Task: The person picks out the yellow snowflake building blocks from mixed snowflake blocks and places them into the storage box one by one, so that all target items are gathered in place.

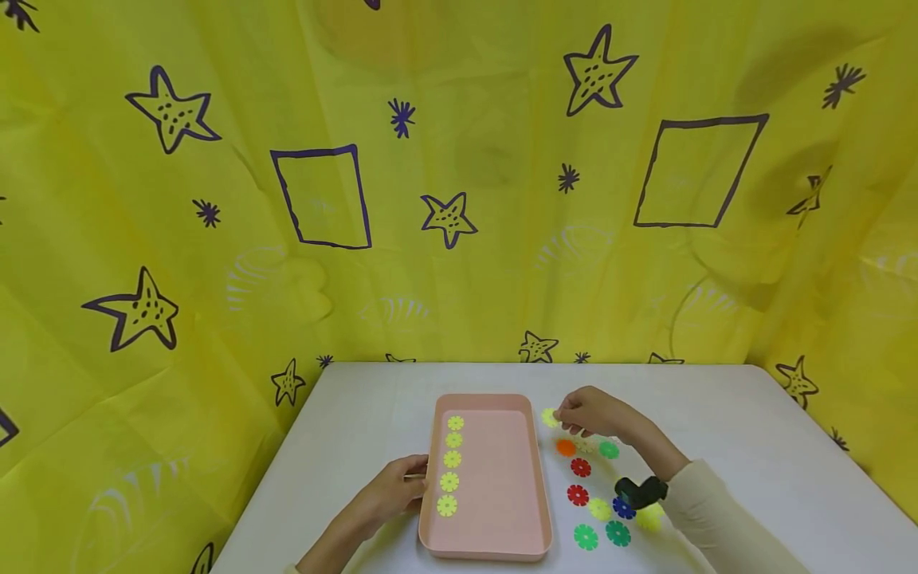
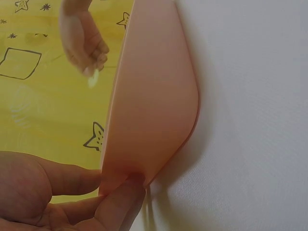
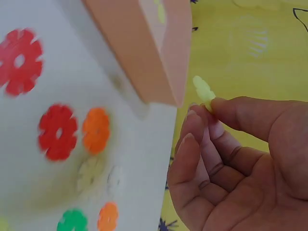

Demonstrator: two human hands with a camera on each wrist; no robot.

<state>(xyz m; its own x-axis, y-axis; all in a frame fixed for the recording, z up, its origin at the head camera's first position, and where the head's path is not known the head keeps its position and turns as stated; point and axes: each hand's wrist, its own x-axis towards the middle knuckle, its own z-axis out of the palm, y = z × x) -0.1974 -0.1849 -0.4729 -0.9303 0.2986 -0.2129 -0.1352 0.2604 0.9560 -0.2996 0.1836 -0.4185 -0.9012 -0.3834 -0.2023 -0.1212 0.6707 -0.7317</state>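
Note:
A pink tray [image 1: 495, 478] lies on the white table with several yellow notched discs in a column along its left side, one of them a yellow disc [image 1: 452, 459] about mid-column. My left hand [image 1: 398, 488] holds the tray's left wall, thumb at the rim and fingers against the outer side, as the left wrist view shows at the tray wall [image 2: 149, 82]. Beyond the tray's upper right corner, my right hand [image 1: 598, 414] pinches a flower-shaped yellow disc [image 3: 204, 90] between thumb and fingertips, raised above the table.
Right of the tray lie loose notched discs: an orange disc [image 1: 566, 448], a red disc [image 1: 578, 495], a green disc [image 1: 586, 537], a blue disc [image 1: 624, 507] and several more. A black wrist device [image 1: 641, 492] hangs over some. Behind the table stands a yellow patterned curtain [image 1: 488, 295].

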